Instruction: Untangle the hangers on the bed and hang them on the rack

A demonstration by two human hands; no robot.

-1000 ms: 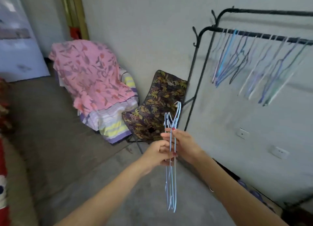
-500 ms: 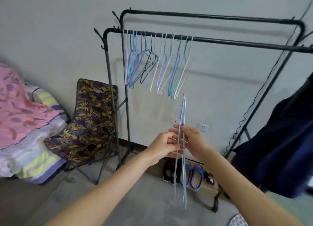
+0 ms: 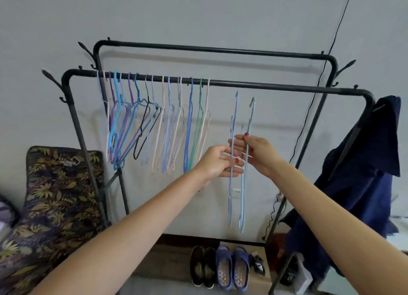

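Note:
A black metal rack (image 3: 265,87) stands against the wall, with several coloured hangers (image 3: 154,122) hung on the left half of its front bar. I hold light blue hangers (image 3: 242,197) edge-on in front of the rack, their hooks just below the bar. My left hand (image 3: 217,162) grips one hanger (image 3: 230,193). My right hand (image 3: 256,151) pinches another hanger (image 3: 248,122) that rises slightly higher. The two hands are close together, with the hangers a little apart. The bed is out of view.
A dark blue garment (image 3: 364,173) hangs on the rack's right end. A folding chair with leaf-patterned fabric (image 3: 55,195) stands at the left. Several shoes (image 3: 220,266) lie on the floor under the rack. A black cable (image 3: 309,118) runs down the wall.
The view has swung right and closer to the rack, which now fills the frame. My hands have raised the hangers toward the bar and drawn them slightly apart.

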